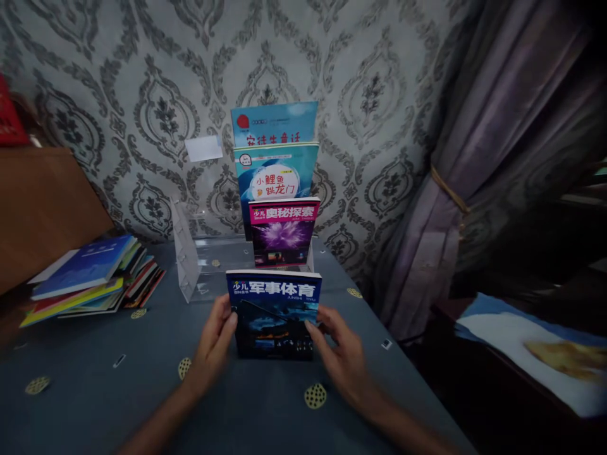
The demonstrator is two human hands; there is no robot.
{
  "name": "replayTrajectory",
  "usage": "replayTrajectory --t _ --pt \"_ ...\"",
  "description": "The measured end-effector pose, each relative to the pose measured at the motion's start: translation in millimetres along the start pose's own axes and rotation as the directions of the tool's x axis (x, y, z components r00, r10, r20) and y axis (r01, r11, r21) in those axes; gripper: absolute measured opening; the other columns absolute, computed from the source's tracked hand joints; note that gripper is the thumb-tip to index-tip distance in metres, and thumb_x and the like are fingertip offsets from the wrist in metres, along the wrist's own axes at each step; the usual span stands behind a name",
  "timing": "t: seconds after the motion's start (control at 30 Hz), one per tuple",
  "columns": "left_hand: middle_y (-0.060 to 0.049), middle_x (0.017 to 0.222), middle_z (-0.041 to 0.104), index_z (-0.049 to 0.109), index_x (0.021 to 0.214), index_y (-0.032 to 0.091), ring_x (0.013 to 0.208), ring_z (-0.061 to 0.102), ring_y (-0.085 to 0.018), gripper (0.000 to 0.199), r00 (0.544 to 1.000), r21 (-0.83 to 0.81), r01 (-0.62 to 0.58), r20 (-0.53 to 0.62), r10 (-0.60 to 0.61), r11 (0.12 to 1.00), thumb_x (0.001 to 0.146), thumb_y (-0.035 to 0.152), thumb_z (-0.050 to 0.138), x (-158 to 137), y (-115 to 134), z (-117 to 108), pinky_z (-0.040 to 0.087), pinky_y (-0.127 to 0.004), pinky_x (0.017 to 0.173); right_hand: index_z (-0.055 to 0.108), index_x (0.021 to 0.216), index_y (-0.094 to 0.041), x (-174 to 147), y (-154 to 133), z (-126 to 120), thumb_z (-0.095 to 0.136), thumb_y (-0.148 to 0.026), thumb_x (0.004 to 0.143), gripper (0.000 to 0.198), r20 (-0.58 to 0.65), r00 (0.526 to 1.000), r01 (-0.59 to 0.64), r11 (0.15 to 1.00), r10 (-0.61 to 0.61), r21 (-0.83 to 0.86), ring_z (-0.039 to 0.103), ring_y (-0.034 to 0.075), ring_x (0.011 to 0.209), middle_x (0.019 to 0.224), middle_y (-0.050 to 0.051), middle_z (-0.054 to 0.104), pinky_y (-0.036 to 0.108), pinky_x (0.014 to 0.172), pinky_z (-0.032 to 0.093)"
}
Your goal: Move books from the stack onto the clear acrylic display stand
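Note:
Between my two hands stands a dark blue book [275,322] with white Chinese characters on its cover, upright and facing me. My left hand [215,341] grips its left edge, thumb in front and fingers behind. On the opposite edge my right hand [339,347] holds it the same way. Just behind is a clear tiered display stand [184,253]. A magenta and black book [284,234] leans on it, with a teal book [277,170] and a light blue book [275,120] on the higher tiers behind. The lower part of the stand is hidden by the held book.
A loose pile of books and booklets [90,272] lies at the left by a brown box [42,208]. Patterned wallpaper [370,95] backs the blue-grey tablecloth [118,392]. To the right hang a tied curtain [441,164] and, lower, a dark surface with a white and blue cloth-like item [512,341].

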State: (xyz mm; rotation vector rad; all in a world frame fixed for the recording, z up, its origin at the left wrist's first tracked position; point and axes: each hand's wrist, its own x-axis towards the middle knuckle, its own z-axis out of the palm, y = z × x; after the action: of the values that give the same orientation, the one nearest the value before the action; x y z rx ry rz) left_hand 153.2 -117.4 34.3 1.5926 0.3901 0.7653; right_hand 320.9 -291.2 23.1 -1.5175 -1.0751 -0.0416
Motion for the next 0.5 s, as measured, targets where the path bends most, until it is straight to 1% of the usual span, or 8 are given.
replayTrajectory --t 0.03,0.1,0.13,0.2,0.27,0.37,0.43,0.5 --pt "-0.007 0.147 0.055 0.052 0.138 0.025 0.145 0.04 -0.029 0.052 0.999 0.03 0.041 -0.011 -0.041 0.999 0.093 0.05 0.06 -5 -11 0 0.039 -0.04 0.116 0.064 0.115 -0.024 -4 4 1 0.05 -0.038 0.1 0.025 0.009 1.0 -0.003 1.0 0.003 0.002 0.069 0.02 0.088 0.096 0.005 0.071 0.029 0.075 0.057" --pt "-0.002 0.156 0.045 0.05 0.141 0.03 0.153 0.023 -0.027 0.056 0.982 0.045 0.15 -0.12 -0.143 0.988 0.091 0.05 0.062 -16 -34 -1 0.032 -0.039 0.122 0.063 0.114 -0.023 -10 11 3 0.047 -0.039 0.101 0.026 0.038 0.999 -0.015 1.0 0.015 0.008 0.07 0.02 0.088 0.095 0.005 0.072 0.029 0.076 0.058" --pt "0.0 0.16 0.04 0.048 0.144 0.032 0.154 0.019 -0.027 0.058 0.973 0.048 0.199 -0.132 -0.192 0.979 0.091 0.049 0.063 -20 -44 -2 0.029 -0.04 0.123 0.062 0.114 -0.023 -12 14 4 0.047 -0.039 0.102 0.026 0.046 0.999 -0.02 1.0 0.02 0.006 0.07 0.02 0.088 0.096 0.006 0.072 0.028 0.076 0.058" --pt "0.001 0.161 0.037 0.043 0.148 0.034 0.155 0.016 -0.027 0.061 0.966 0.063 0.236 -0.128 -0.226 0.97 0.092 0.049 0.061 -26 -60 -5 0.026 -0.042 0.125 0.061 0.115 -0.023 -15 16 5 0.046 -0.038 0.102 0.025 0.056 0.998 -0.022 1.0 0.023 -0.005 0.07 0.02 0.088 0.098 0.006 0.072 0.028 0.076 0.058" --pt "-0.001 0.159 0.042 0.041 0.15 0.032 0.154 0.018 -0.028 0.062 0.978 0.096 0.198 -0.085 -0.191 0.975 0.093 0.048 0.058 -28 -66 -8 0.026 -0.045 0.125 0.06 0.118 -0.023 -16 16 4 0.046 -0.034 0.102 0.023 0.055 0.998 -0.009 0.999 0.01 -0.032 0.07 0.019 0.088 0.099 0.006 0.072 0.027 0.075 0.058" --pt "-0.004 0.152 0.05 0.041 0.151 0.03 0.153 0.024 -0.029 0.064 0.993 0.166 0.117 -0.038 -0.112 0.979 0.092 0.049 0.058 -31 -64 -11 0.028 -0.045 0.124 0.059 0.12 -0.025 -18 14 0 0.048 -0.03 0.101 0.022 0.055 0.998 0.044 0.996 -0.04 -0.077 0.071 0.019 0.086 0.097 0.004 0.072 0.027 0.075 0.059" --pt "-0.005 0.151 0.052 0.042 0.15 0.03 0.152 0.026 -0.029 0.063 0.995 0.198 0.098 -0.032 -0.094 0.975 0.092 0.05 0.057 -33 -60 -11 0.026 -0.044 0.125 0.061 0.116 -0.027 -20 14 -4 0.048 -0.028 0.101 0.02 0.066 0.995 0.085 0.989 -0.078 -0.117 0.072 0.019 0.084 0.095 0.003 0.072 0.028 0.076 0.06" --pt "-0.004 0.151 0.051 0.043 0.148 0.03 0.151 0.027 -0.029 0.059 0.996 0.211 0.087 -0.028 -0.083 0.974 0.094 0.05 0.053 -35 -57 -10 0.022 -0.043 0.126 0.062 0.115 -0.027 -22 15 -6 0.048 -0.029 0.101 0.02 0.077 0.99 0.128 0.977 -0.117 -0.168 0.072 0.021 0.087 0.097 0.004 0.073 0.031 0.079 0.061"
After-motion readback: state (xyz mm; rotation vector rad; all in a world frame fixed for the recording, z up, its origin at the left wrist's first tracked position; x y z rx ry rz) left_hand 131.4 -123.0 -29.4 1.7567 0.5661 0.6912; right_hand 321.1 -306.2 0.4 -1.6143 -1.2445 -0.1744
